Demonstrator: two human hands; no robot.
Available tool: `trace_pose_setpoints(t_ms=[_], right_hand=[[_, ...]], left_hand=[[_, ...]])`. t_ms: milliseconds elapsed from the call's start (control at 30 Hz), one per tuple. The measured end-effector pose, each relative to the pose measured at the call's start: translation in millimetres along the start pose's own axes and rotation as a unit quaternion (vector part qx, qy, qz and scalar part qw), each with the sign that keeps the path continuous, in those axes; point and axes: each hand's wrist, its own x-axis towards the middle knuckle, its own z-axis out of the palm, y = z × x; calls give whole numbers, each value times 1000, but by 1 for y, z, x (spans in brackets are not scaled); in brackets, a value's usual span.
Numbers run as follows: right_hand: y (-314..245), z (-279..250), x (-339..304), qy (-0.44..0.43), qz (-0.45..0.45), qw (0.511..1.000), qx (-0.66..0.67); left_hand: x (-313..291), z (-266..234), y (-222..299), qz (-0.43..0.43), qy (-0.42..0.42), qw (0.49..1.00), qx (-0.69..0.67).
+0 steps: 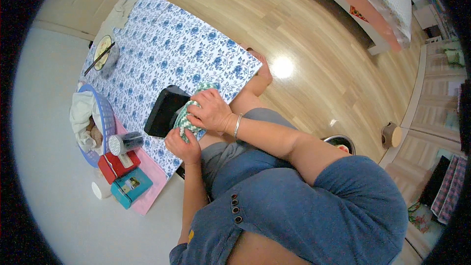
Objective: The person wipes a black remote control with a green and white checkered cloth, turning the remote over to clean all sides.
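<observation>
As L hand (pixel 182 145) and R hand (pixel 212 111) both pinch the grn./wht. yarn pc. (pixel 183 119) beside blk. case (pixel 166 113) at desk (pixel 162 34) edge, rec. light, even tension so strands don't bunch.

Bowl (pixel 112 58) — on tbl (pixel 167 39), bhnd basket (pixel 107 116)

Far left of you: bowl (pixel 113 59), dark chopsticks (pixel 99 59) laid across it. Nearer on your left: blue basket (pixel 106 113) holding white cloth (pixel 82 110); beside it a lidded jar (pixel 128 143), red box (pixel 117 167), teal box (pixel 133 187). Far right: bed (pixel 387 5)
</observation>
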Motion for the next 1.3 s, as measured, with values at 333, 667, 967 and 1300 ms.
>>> trace_pose_setpoints(t_ms=[333, 667, 967, 1300], right_hand=[[0, -5, -2, -26, 10, 1000, 2], [-1, -7, 2, -67, 23, 997, 9], [2, -8, 4, -95, 27, 995, 31], [17, -33, 20, -134, 109, 984, 41]], left_hand=[[1, -1, 3, -9, -6, 1000, -10], [1, 0, 1, -2, -14, 1000, -11], [6, -5, 7, -34, -18, 999, -17], [24, -10, 42, -27, -61, 987, -149]])
